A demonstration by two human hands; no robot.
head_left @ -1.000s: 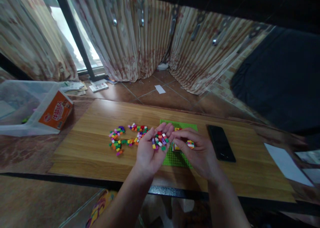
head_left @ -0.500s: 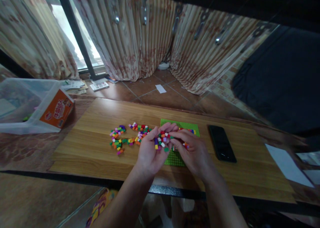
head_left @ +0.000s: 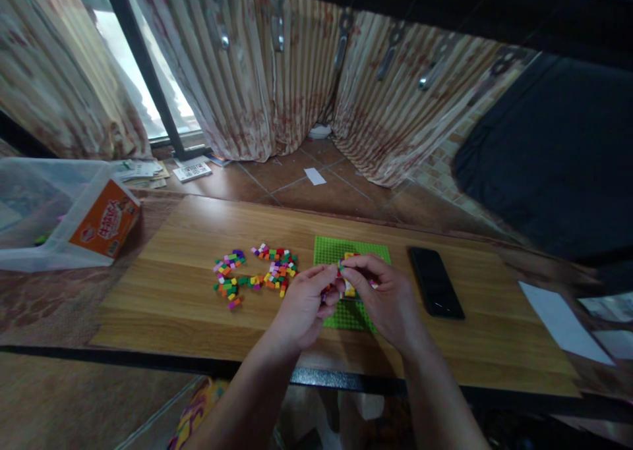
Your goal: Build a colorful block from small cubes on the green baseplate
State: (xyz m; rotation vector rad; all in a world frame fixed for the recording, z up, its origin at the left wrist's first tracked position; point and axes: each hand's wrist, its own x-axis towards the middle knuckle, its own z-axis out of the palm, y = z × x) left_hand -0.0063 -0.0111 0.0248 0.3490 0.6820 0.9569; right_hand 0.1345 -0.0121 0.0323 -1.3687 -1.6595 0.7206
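Observation:
My left hand (head_left: 306, 305) is curled closed around small toy bricks, a few of which show between its fingers. Its thumb and forefinger meet the fingertips of my right hand (head_left: 383, 295), which pinches a small toy brick (head_left: 341, 267), its colour hard to make out. Both hands hover over a green studded baseplate (head_left: 331, 247). Colourful bricks on the plate, partly hidden by my right hand, show yellow, red and white. Left of my hands, loose multicoloured bricks (head_left: 279, 269) lie scattered on the wooden board.
A black phone (head_left: 435, 282) lies right of the baseplate on the wooden tabletop (head_left: 163, 285). White paper (head_left: 564, 321) rests at the right end. A clear plastic bin (head_left: 59, 239) with an orange label stands at the left. Curtains hang behind.
My left hand has gone from an open palm showing several bricks to curled fingers closed over them. My right fingertips have come together with the left ones around a small brick.

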